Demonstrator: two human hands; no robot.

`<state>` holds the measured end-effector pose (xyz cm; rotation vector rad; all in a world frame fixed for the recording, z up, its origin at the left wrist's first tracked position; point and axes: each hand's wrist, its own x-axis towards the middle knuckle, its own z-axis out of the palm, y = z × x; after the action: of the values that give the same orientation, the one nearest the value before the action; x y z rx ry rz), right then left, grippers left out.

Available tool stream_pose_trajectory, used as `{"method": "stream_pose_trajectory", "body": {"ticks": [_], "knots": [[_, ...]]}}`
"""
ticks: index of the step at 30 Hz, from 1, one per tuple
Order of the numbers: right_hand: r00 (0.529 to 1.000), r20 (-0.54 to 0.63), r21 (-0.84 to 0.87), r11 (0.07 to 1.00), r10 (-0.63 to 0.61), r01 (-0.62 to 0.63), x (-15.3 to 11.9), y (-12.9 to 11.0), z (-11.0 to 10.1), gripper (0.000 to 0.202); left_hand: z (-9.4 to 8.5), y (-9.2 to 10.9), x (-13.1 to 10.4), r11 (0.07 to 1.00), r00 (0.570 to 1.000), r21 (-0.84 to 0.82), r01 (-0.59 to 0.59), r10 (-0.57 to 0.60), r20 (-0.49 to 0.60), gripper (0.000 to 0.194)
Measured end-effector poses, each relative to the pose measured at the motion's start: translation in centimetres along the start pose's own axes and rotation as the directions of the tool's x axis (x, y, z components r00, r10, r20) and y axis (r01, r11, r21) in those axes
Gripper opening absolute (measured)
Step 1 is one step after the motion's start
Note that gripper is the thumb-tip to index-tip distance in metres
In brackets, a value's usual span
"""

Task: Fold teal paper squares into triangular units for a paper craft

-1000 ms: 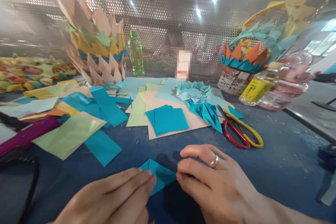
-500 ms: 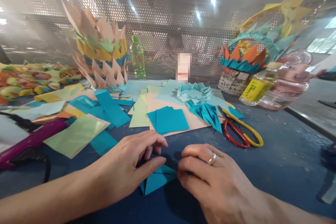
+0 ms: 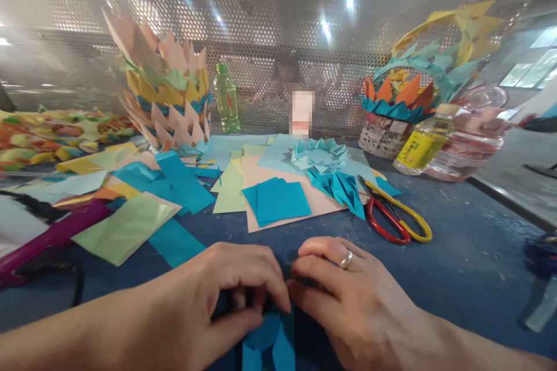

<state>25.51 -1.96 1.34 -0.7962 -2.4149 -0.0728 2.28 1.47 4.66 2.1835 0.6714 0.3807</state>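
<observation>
Blue table (image 3: pixel 461 266): folded blue paper (image 3: pixel 284 348) is turned

Low in the view, the folded blue paper is partly hidden under the left hand (image 3: pixel 202 293), just beside the fingers of the right hand (image 3: pixel 348 301). It is no longer laid sideways; its long flaps now run toward the bottom of the view. So it seems to be turned, not pressed flat. Over it, the left thumb and fingers are curled, a small gap left between them. The right fingers are bent close together. Whether the paper is pinched cannot be told.
</observation>
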Motion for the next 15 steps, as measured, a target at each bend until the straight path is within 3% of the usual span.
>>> {"method": "stream_pose_trajectory", "body": {"ticks": [2, 5, 10, 15], "knots": [[0.999, 0.036, 0.024, 0.999, 0.025, -0.026, 0.0, 0.1, -0.1, 0.025, 0.0, 0.0, -0.4, 0.989, 0.992, 0.078, -0.129, 0.13, -0.003, 0.046], [0.996, 0.078, 0.047, 0.998, 0.034, -0.038, -0.1, 0.2, -0.2, 0.024, -0.4, -0.1, -0.7, 0.974, 0.986, 0.156, -0.163, 0.155, 0.059, 0.056], [0.996, 0.088, 0.043, 0.998, 0.032, -0.036, -0.2, 0.2, -0.2, 0.022, -1.1, -0.2, -0.3, 0.929, 0.972, 0.287, -0.233, 0.215, 0.092, 0.049], [0.997, 0.065, 0.024, 0.999, 0.029, -0.03, -0.1, 0.2, -0.2, 0.022, -0.9, -0.3, 0.2, 0.901, 0.949, 0.298, -0.316, 0.299, 0.102, 0.042]]}}
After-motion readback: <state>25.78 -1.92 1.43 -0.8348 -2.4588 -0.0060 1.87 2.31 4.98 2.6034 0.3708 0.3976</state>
